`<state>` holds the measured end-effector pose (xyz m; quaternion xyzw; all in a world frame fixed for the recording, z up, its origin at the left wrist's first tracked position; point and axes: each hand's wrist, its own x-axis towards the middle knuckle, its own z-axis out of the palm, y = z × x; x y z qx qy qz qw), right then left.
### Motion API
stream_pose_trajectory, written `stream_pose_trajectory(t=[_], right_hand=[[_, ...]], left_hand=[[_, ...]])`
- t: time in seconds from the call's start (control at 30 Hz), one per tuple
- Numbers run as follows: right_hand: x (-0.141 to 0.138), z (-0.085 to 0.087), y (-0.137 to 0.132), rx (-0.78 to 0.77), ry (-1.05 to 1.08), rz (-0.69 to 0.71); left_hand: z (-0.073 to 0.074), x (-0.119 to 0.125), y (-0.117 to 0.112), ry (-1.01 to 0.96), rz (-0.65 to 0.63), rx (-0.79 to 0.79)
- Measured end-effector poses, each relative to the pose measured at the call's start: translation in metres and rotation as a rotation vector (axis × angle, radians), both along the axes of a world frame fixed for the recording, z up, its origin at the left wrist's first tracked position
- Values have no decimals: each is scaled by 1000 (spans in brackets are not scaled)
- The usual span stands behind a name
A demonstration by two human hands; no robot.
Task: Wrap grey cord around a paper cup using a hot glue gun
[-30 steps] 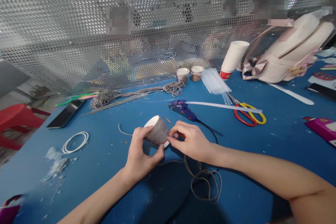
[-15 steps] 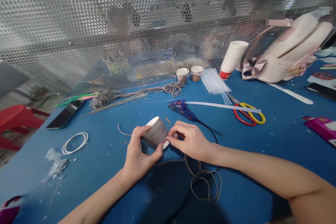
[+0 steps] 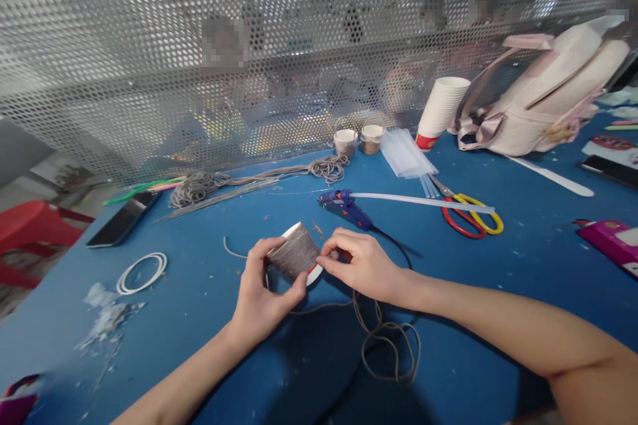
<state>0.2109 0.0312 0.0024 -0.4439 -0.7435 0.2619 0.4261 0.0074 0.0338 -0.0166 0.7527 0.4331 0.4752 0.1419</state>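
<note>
Tilted on its side above the blue table, a paper cup wrapped in grey cord is gripped between the thumb and fingers of my left hand. A white and red band shows at one end of it. My right hand pinches at that end, fingertips against the cup; whether cord lies between them is hidden. Loose grey cord runs under my hands and coils on the table at the right. Just beyond my right hand lies a blue glue gun with a long clear glue stick.
Scissors, a bag of glue sticks, stacked paper cups and a pale backpack are at the right. Two small cups, a grey cord bundle and a phone lie along the perforated metal screen.
The cup has turned slightly in my left hand, so more of its white and red end shows. My right hand stays pinched at the same place.
</note>
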Motion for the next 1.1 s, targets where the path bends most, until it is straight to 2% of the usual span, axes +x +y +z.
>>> stream_pose_trajectory(t=[0.23, 0.7, 0.93, 1.1], right_hand=[[1, -2, 1, -9, 16, 10], [1, -3, 4, -70, 57, 16], [0, -1, 4, -152, 93, 22], [-2, -1, 4, -274, 192, 40]], left_hand=[[5, 3, 1, -33, -23, 40], [5, 2, 2, -102, -60, -1], [7, -3, 3, -127, -104, 9], [5, -12, 2, -185, -108, -99]])
